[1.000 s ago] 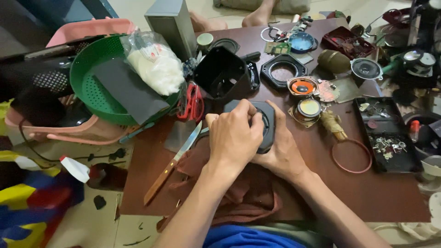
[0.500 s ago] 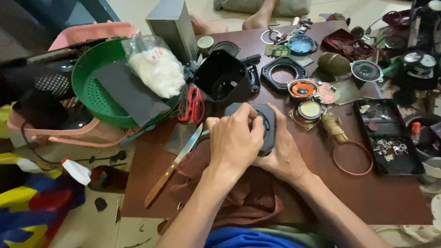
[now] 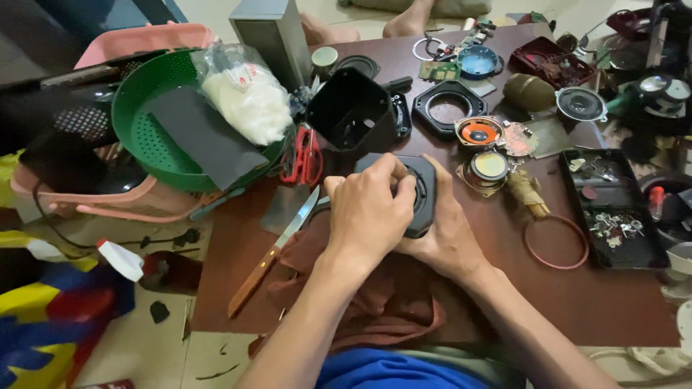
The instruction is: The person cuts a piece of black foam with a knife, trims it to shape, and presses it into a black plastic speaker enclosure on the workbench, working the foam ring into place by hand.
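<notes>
Both hands are on the black speaker frame, mid-table, just above the brown cloth. The left hand covers its near-left side, fingers curled and clamped over the top. The right hand cups it from below and the right, fingers wrapped around the edge, thumb along the side.

It's tight on the left: a wooden-handled knife lies slanted just beside the left wrist, blade toward the frame, with red scissors a little beyond. Straight ahead, a black plastic housing sits just behind the frame.

On the right, small round speaker parts and a thin red ring lie near; a black parts tray is further out towards the right edge. The open room is bare wooden table right of the right forearm, running to the near edge. A green basket overhangs the far-left corner.
</notes>
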